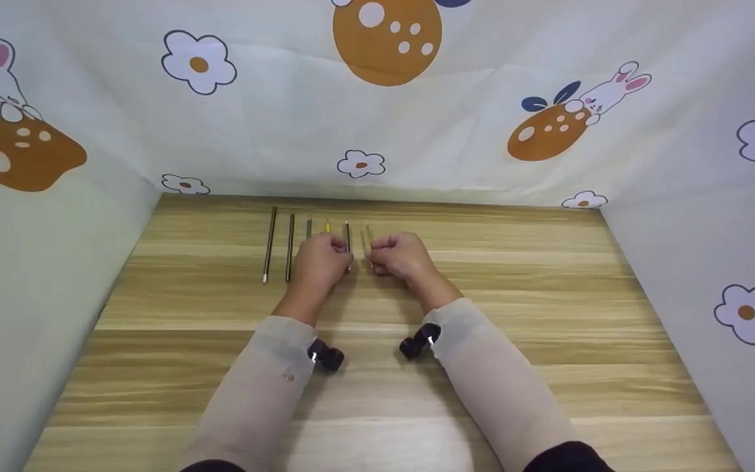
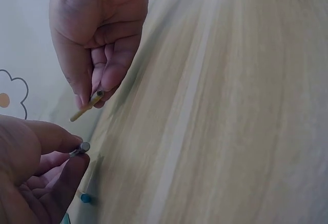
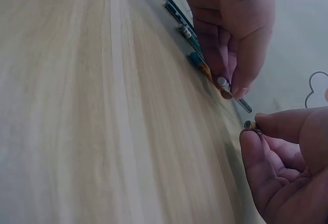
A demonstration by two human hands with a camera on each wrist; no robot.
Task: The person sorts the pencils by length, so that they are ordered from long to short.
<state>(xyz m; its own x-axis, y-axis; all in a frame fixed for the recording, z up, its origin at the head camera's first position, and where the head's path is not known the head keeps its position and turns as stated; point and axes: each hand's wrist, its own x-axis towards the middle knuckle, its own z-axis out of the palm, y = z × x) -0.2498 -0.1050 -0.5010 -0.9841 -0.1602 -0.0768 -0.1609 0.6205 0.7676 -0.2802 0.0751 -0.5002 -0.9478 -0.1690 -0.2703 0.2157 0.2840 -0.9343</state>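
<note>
My left hand [image 1: 323, 262] pinches a dark pencil [image 1: 347, 229] between thumb and fingers; its pale blunt end [image 3: 222, 82] points toward me. Close by on the right, my right hand [image 1: 406, 254] pinches a light yellowish pencil [image 2: 84, 107] near its lower end. The two held pencils stand apart, roughly side by side. Left of them, a yellow pencil [image 1: 328, 226] and a grey-green pencil [image 1: 309, 226] are partly hidden behind my left hand. Further left lie a dark pencil [image 1: 290, 242] and a longer dark pencil with a white eraser end [image 1: 270, 242].
The wood-grain table [image 1: 522, 275] runs back to a pale cloth wall [image 1: 286, 131] printed with flowers and rabbits. Similar cloth [image 1: 692, 242] borders both sides. A small black camera [image 1: 326, 355] sits on the left sleeve, another [image 1: 419, 341] on the right.
</note>
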